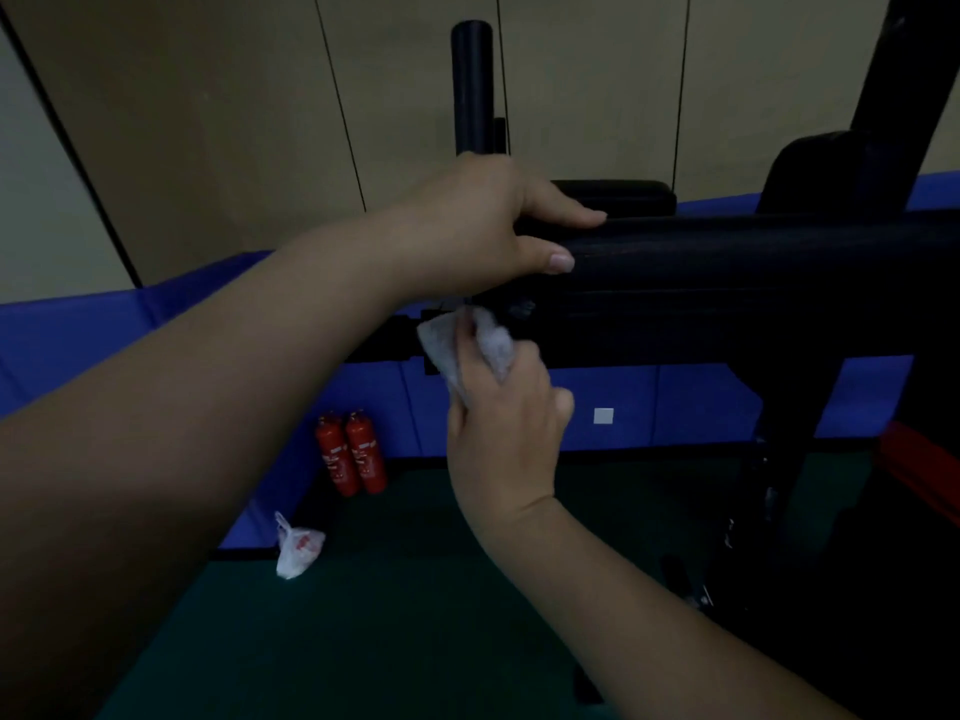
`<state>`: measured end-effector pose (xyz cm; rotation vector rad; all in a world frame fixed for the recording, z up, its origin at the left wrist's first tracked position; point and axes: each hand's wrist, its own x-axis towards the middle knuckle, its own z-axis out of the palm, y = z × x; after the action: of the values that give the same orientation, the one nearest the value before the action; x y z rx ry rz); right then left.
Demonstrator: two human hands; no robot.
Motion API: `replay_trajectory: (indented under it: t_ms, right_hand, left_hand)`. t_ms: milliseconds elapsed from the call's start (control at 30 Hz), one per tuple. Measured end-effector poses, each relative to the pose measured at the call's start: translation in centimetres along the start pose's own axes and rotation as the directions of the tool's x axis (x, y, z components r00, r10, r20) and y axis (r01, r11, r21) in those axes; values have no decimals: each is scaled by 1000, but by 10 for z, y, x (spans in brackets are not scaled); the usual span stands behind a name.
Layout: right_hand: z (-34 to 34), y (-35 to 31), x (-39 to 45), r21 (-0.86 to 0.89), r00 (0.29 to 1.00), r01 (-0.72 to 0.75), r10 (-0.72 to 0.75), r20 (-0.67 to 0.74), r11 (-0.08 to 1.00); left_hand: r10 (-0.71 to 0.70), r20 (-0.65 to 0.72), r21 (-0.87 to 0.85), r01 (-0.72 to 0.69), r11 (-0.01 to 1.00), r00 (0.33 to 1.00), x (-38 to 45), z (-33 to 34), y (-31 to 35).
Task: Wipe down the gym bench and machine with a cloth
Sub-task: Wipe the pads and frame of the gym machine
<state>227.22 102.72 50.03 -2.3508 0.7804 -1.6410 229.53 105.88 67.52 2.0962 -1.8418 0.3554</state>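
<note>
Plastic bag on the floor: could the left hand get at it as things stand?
Probably not: the left hand grips the black padded bar, and the plastic bag lies far below on the floor.

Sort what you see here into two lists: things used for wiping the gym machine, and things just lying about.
In use: cloth, right hand, left hand, padded machine bar.

Lying about: two red fire extinguishers, white plastic bag, blue wall mat.
</note>
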Motion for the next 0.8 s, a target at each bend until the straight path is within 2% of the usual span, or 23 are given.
replay_trajectory:
  t_ms: [67, 167, 300, 433, 567, 633, 700, 800]
  right_hand:
    - [1, -3, -7, -44, 996, 86, -86, 10, 995]
    - [-2, 27, -20, -116, 983, 183, -182, 18, 976]
    - [-21, 80, -22, -9, 990, 72, -73, -121, 997]
    - [-43, 115, 4, -84, 985, 24, -38, -169, 996]
    - [-74, 179, 12, -116, 971, -172, 148, -187, 978]
    - [-93, 207, 14, 20, 915, -324, 319, -246, 946]
    - [-112, 222, 19, 211, 857, -417, 460, -234, 884]
    - [-137, 240, 29, 338, 836, -426, 508, -207, 839]
  left_hand:
    - [2, -6, -1, -2, 1000, 1000, 0, 1, -1]
    - [-5, -16, -9, 5, 1000, 1000, 0, 3, -2]
    - [-16, -78, -17, 15, 1000, 997, 5, 6, 5]
    - [74, -131, 98, -61, 993, 989, 15, 24, 28]
    - [127, -125, 201, -100, 974, 984, 28, 41, 46]
    - [146, -141, 207, -115, 971, 979, 38, 49, 56]
    - [170, -148, 202, -139, 969, 974, 48, 59, 72]
    - [192, -136, 200, -163, 966, 972, 65, 70, 98]
